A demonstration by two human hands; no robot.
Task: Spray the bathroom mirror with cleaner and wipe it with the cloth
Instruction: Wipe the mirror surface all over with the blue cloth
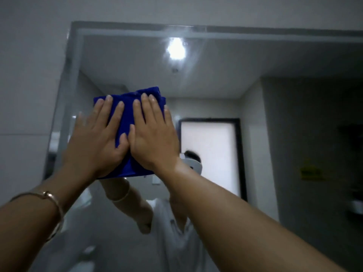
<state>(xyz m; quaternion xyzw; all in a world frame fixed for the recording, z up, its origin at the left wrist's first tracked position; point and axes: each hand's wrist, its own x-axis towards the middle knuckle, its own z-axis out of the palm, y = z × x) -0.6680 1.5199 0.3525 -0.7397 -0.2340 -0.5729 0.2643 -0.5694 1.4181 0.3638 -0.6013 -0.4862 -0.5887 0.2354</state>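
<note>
A folded blue cloth (128, 112) lies flat against the upper left part of the bathroom mirror (216, 61), pinned there by both hands side by side. The left hand (98, 138) and the right hand (155, 138) press on it with straight, spread fingers, gripping nothing. A thin bracelet (53, 201) circles the left wrist, and the glass reflects a ceiling light (176, 50) and a bright doorway (210, 154).

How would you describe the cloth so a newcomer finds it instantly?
Start at the large wall mirror filling most of the view. Left of its centre, the left hand and right hand press flat, side by side, on the cloth. It is the only deep blue thing among grey surfaces.
</note>
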